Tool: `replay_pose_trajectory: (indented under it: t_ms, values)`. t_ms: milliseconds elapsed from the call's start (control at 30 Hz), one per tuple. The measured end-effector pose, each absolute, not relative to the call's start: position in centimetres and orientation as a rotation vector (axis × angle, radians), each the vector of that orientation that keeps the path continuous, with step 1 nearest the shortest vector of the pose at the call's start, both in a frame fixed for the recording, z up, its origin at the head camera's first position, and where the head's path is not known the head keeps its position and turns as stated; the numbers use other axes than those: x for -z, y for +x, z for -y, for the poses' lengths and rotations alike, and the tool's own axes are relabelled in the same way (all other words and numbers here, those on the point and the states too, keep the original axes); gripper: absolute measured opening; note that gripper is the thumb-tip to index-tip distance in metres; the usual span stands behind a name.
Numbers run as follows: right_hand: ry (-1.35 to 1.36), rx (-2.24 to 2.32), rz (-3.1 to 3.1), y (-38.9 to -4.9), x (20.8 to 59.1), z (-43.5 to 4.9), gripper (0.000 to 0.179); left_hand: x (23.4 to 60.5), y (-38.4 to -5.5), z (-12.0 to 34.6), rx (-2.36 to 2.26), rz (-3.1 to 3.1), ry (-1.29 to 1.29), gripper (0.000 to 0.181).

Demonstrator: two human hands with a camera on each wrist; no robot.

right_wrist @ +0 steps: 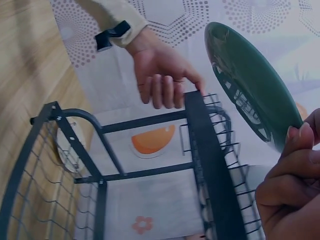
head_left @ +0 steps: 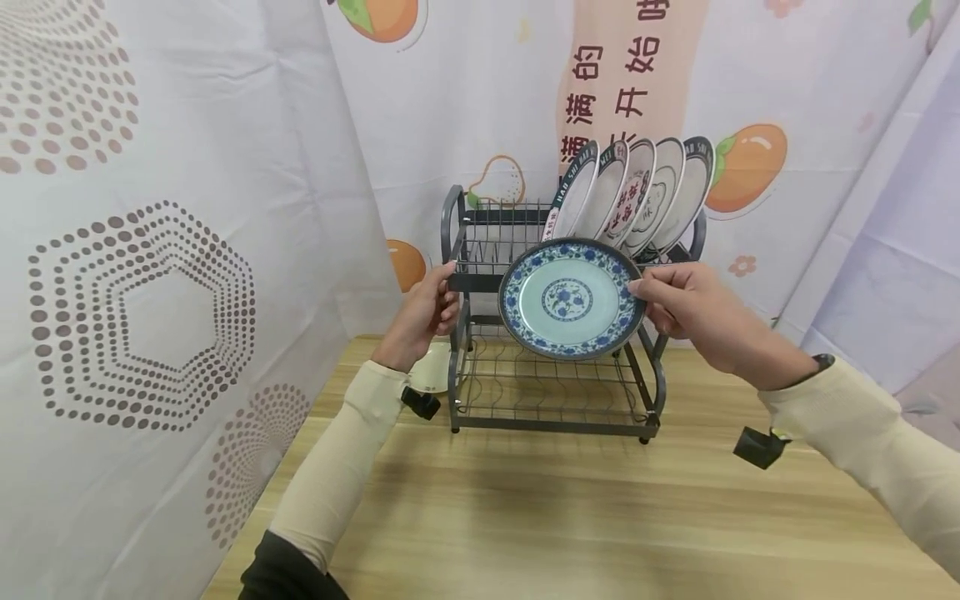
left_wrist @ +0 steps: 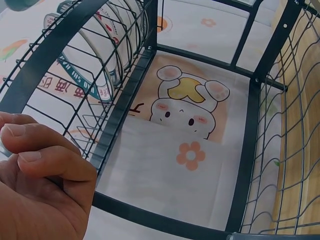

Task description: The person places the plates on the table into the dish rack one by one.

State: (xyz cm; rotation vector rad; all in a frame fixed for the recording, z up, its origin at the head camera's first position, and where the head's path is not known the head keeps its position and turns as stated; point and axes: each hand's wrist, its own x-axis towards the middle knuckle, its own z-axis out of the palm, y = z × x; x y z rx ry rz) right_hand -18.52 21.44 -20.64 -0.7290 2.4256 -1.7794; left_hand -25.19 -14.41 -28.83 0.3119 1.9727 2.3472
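Observation:
My right hand [head_left: 693,312] pinches the right rim of a round plate [head_left: 566,298] with a blue floral border and dark edge. The plate is tilted in front of the dish rack's upper tier; its dark green underside shows in the right wrist view. With thumb and forefinger, my left hand [head_left: 422,321] grips the upper left front corner of the black two-tier dish rack [head_left: 555,428], its other fingers curled. Several white plates [head_left: 690,196] with dark lettered rims lean in a row on the right part of the upper tier.
A pale round dish [head_left: 430,368] lies on the wooden table [head_left: 540,517], left of the rack and partly hidden by it. A printed white curtain [head_left: 300,167] hangs close behind and on the left. Wire slots line the rack's lower tier.

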Motion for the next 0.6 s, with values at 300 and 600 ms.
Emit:
replay_pose_trajectory:
  t_ms: [300, 600]
  values:
    - [-0.606, 1.784, -2.549, -19.7, 16.8, -20.4, 0.037, 29.4, -25.4, 14.0, -2.409, -1.934, 0.299, 0.055]
    - [-0.545, 1.814, -2.677, -21.4, 14.3, -20.5, 0.035, 29.5, -25.4, 13.5, -2.508, -1.853, 0.299, 0.052]
